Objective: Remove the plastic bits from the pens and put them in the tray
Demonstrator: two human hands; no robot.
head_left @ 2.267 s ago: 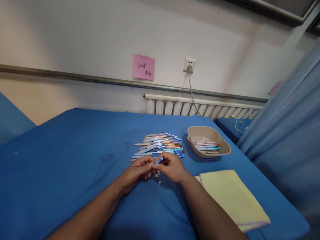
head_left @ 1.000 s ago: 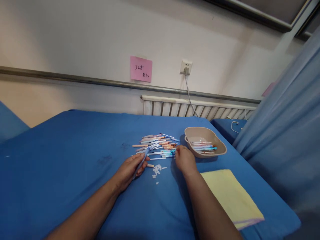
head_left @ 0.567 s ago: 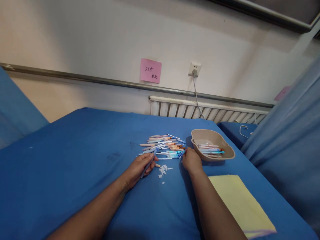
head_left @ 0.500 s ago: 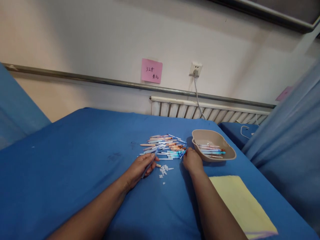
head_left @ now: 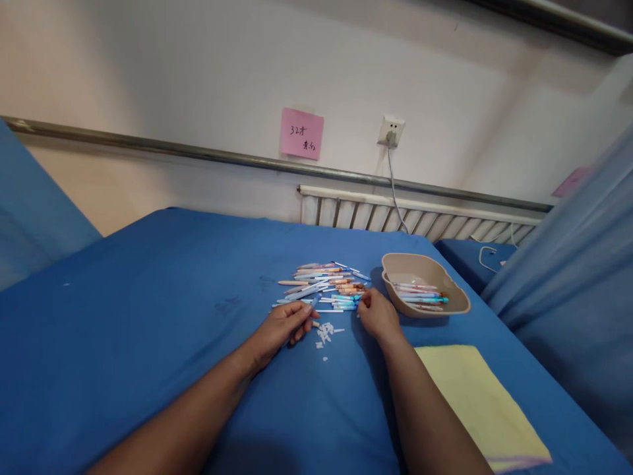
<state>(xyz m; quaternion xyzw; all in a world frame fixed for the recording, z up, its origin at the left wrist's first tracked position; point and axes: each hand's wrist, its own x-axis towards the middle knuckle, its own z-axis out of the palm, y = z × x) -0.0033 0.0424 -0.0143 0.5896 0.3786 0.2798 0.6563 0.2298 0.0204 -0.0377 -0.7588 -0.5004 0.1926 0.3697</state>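
My left hand (head_left: 287,323) is closed around a blue pen barrel (head_left: 315,301), whose end sticks out past the thumb and fingertips. My right hand (head_left: 378,313) is at the right edge of the pile of pen parts, its fingers curled together beside turquoise pen pieces (head_left: 346,302). Whatever is between those fingertips is hidden. The pile holds orange-brown pen pieces (head_left: 349,287), blue and beige barrels and thin white refills (head_left: 330,311). Between my hands lies a small heap of white plastic bits (head_left: 325,332).
A beige basin (head_left: 457,303) with several pens (head_left: 420,298) stands right of the pile. A yellow cloth (head_left: 475,389) lies near my right forearm on the blue sheet (head_left: 148,316). Behind are a radiator (head_left: 356,211), a metal rail (head_left: 222,156) and a plugged-in socket (head_left: 390,130).
My right fingers have curled in close to the turquoise pieces, and the blue piece seen at their tips earlier is mostly out of sight. My left hand still grips the blue barrel. The view shifted slightly.
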